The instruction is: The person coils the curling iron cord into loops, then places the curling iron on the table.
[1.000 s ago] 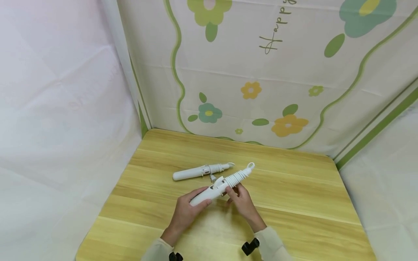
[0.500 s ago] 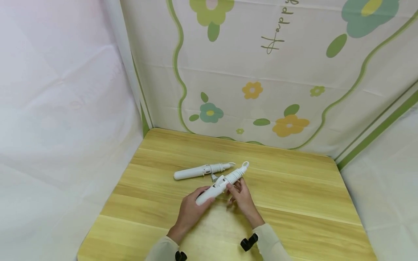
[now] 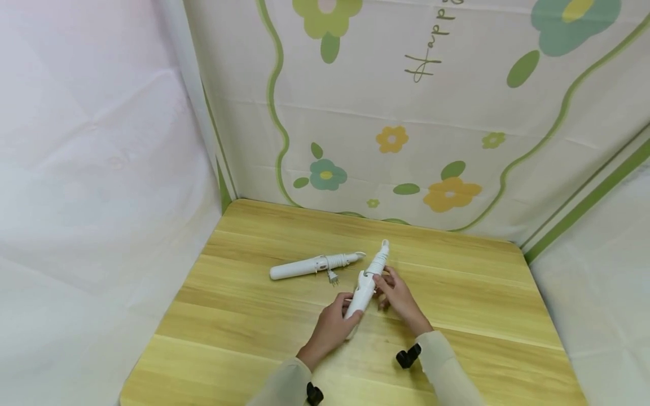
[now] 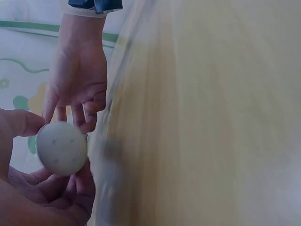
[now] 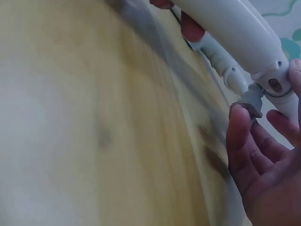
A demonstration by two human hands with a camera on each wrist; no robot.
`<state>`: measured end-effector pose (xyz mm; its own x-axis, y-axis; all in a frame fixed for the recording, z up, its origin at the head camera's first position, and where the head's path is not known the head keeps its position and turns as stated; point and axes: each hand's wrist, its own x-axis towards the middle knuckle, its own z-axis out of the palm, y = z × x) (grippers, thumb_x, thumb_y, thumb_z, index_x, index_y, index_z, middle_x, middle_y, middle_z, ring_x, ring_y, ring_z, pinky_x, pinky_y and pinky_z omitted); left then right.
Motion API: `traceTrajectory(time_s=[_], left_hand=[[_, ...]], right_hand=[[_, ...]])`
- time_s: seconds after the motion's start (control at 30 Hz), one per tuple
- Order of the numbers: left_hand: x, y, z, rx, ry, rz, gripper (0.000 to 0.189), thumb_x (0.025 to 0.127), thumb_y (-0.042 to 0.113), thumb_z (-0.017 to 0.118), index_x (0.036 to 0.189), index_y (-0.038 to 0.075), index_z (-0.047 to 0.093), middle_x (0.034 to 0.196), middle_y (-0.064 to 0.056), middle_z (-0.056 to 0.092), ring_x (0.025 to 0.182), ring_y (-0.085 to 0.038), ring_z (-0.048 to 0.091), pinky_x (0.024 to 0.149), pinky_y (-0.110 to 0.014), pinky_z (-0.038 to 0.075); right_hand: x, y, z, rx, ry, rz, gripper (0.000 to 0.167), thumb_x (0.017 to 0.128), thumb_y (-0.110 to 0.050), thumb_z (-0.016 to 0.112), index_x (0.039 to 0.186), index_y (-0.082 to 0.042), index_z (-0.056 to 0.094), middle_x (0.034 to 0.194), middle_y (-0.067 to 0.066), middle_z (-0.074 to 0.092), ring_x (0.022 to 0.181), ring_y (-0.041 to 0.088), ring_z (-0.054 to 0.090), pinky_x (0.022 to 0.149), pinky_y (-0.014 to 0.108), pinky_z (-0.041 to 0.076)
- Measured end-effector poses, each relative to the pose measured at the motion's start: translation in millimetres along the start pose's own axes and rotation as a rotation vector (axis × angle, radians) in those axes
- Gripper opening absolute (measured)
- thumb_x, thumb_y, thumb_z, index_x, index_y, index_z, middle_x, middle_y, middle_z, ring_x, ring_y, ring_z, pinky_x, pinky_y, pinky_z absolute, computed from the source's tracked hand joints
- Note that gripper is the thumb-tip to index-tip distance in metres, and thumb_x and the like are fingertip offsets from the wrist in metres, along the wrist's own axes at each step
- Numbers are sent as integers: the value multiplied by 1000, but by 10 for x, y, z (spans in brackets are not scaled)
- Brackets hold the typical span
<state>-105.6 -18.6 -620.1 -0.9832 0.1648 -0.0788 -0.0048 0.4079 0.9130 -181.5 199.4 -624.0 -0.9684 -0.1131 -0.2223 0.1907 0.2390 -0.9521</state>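
My left hand [image 3: 330, 326] grips the thick end of a white curling iron [image 3: 361, 297], which is raised and points away from me. White cord is wound round its narrower end. My right hand [image 3: 401, 298] holds the iron near its middle, with the thumb on top. The right wrist view shows a fingertip against its grey plug [image 5: 252, 100], beside a small switch slot. The iron's round end cap [image 4: 62, 148], with small dots, faces the left wrist camera between thumb and fingers. A second white curling iron [image 3: 298, 269] lies on the table, its plug [image 3: 332, 277] beside it.
The light wood table [image 3: 244, 327] has rounded corners. A white cloth with printed flowers [image 3: 350, 101] hangs behind its far edge. Pale cloth walls stand at the left [image 3: 101, 197] and right [image 3: 599, 270].
Both hands have moved right with the held curling iron, which has swung more upright in the head view. The second iron's plug now shows fully. That second iron has stayed put.
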Motion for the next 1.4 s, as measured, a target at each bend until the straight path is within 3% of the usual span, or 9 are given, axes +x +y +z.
traceTrajectory(time_s=[0.17,0.43,0.5,0.73,0.93,1.13,1.27,1.4], left_hand=[[142,73,137,-48,-58,-72,55,100,45,78,143,13,64,124,-3,76,102,-14,72,83,-37,60],[218,117,205,-31,-39,-93,52,96,44,83,136,12,73,111,4,79,94,-7,68,83,-35,57],[218,121,189,-39,-53,-83,50,96,42,83,135,11,76,107,4,79,90,-6,69,80,-33,58],[183,133,152,-129,-111,-124,29,98,33,83,118,11,82,96,1,78,64,-11,71,57,-28,60],[188,107,170,-126,-79,-139,41,97,34,85,127,7,77,100,0,78,65,-9,72,58,-25,60],[185,52,133,-167,-64,-142,44,97,34,85,130,7,75,97,2,76,64,-8,72,58,-26,61],[187,30,46,-132,-46,-134,47,99,40,81,131,6,75,97,3,76,62,-9,71,57,-28,61],[262,60,-165,54,10,-84,41,101,44,76,127,12,78,103,2,79,80,-10,73,74,-34,61]], right_hand=[[102,-34,-160,-114,-26,27,72,111,-55,57,167,-14,40,139,26,67,91,19,70,65,36,61],[171,-75,-211,-258,-4,21,79,106,-64,61,164,-13,46,142,22,66,91,21,71,63,35,60],[160,-96,-193,-282,6,16,75,105,-65,61,159,-14,52,140,20,67,93,22,70,64,35,59],[99,-188,-64,-467,76,-38,60,105,-62,65,128,-7,71,110,15,65,68,25,64,63,35,51],[78,-174,-4,-641,170,-77,59,105,-62,64,125,-7,76,120,14,69,99,26,63,82,42,49],[27,-169,16,-646,192,-78,58,107,-59,64,132,-8,74,126,15,68,106,31,65,87,50,51],[5,-189,-12,-610,214,-82,58,110,-57,59,141,-9,68,136,17,66,120,38,65,97,59,52],[2,-228,-74,-591,246,-111,56,112,-54,56,147,-10,63,141,17,66,118,39,66,96,62,53]])
